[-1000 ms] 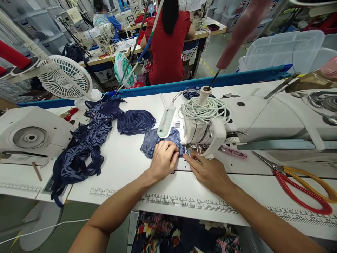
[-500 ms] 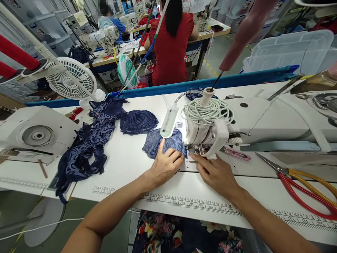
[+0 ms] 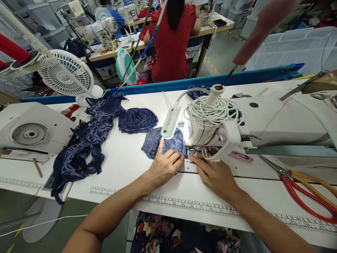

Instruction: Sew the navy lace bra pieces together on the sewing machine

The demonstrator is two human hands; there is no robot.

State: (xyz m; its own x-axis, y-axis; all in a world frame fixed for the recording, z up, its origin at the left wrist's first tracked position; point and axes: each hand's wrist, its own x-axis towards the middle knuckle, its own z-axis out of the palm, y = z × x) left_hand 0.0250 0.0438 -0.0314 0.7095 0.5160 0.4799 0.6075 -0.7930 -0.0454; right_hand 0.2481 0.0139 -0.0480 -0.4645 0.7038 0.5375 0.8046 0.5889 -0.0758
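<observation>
A navy lace fabric piece (image 3: 154, 142) lies flat on the machine bed, its right edge under the presser foot (image 3: 193, 150) of a white sewing machine (image 3: 202, 131). My left hand (image 3: 166, 163) is on its front edge, index finger stretched forward and the other fingers curled down, closed at the fabric. Just right of it, my right hand (image 3: 214, 175) has its fingertips at the fabric's right corner, close by the presser foot; its fingers are together and partly hidden behind the machine's white guard. A small lamp (image 3: 171, 121) on a bendy neck hangs over the piece.
A second navy lace piece (image 3: 137, 120) and a heap of navy lace strips (image 3: 91, 140) lie left. Scissors (image 3: 297, 175) and pink snips (image 3: 240, 156) are at right. A white fan (image 3: 67, 72) stands back left. A person in red (image 3: 171, 42) sits beyond.
The view has shifted slightly, so the machine sits a bit farther right. Both hands and the lace piece keep nearly the same position against each other.
</observation>
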